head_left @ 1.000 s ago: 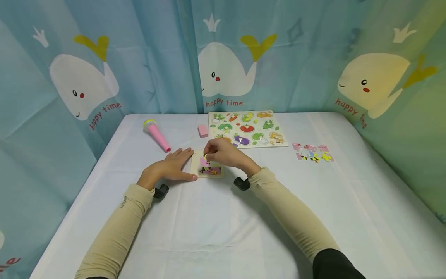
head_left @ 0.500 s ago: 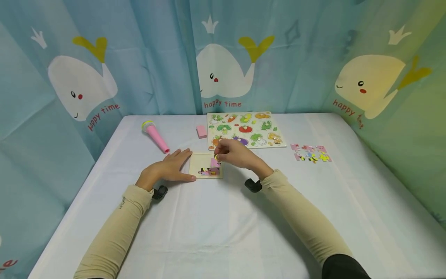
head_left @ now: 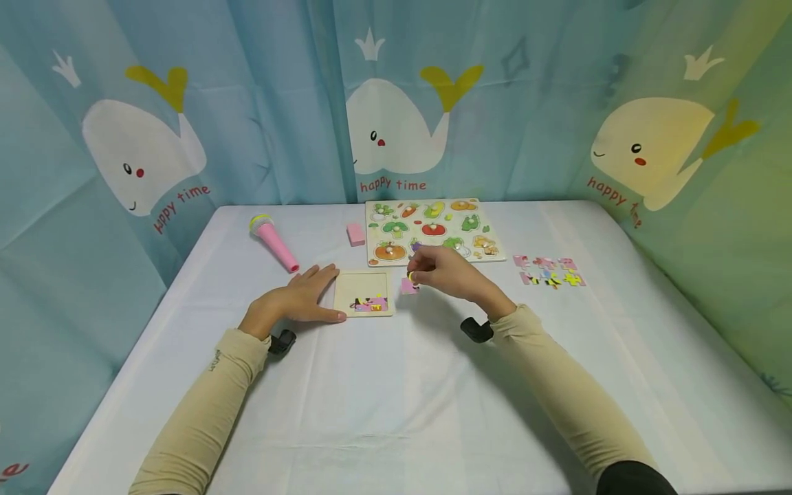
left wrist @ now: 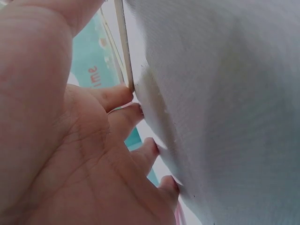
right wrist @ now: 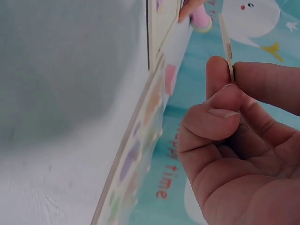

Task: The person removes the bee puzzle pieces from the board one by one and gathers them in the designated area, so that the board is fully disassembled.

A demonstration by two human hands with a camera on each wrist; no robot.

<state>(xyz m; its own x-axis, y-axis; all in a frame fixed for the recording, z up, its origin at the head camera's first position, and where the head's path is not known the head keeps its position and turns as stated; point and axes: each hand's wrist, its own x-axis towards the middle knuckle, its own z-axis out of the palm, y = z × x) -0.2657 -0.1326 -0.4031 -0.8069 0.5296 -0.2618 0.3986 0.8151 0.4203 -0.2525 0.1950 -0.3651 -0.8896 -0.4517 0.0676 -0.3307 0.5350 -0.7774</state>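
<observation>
In the head view my right hand [head_left: 447,269] pinches a pink puzzle piece [head_left: 409,286] between thumb and fingers, to the right of the small wooden puzzle frame [head_left: 363,276]. Seen edge-on in the right wrist view, the same piece [right wrist: 227,42] is thin and flat. Along the near side of the frame lie joined puzzle pieces [head_left: 370,304], pink with yellow and black. My left hand [head_left: 298,297] rests with spread fingers at the frame's left side, thumb at the near left corner. The left wrist view shows those fingers [left wrist: 123,117] against the white cloth beside the frame's edge.
Several loose puzzle pieces [head_left: 547,271] lie in two rows at the right. Behind stands a vegetable peg board [head_left: 396,214], flat on the table, with a pink block [head_left: 355,234] beside it. A pink toy microphone [head_left: 276,245] lies at back left. A curtain [head_left: 272,103] hangs behind.
My right hand has moved right with the pinched puzzle piece, from over the frame to beyond its right edge. The left hand has stayed at the frame.
</observation>
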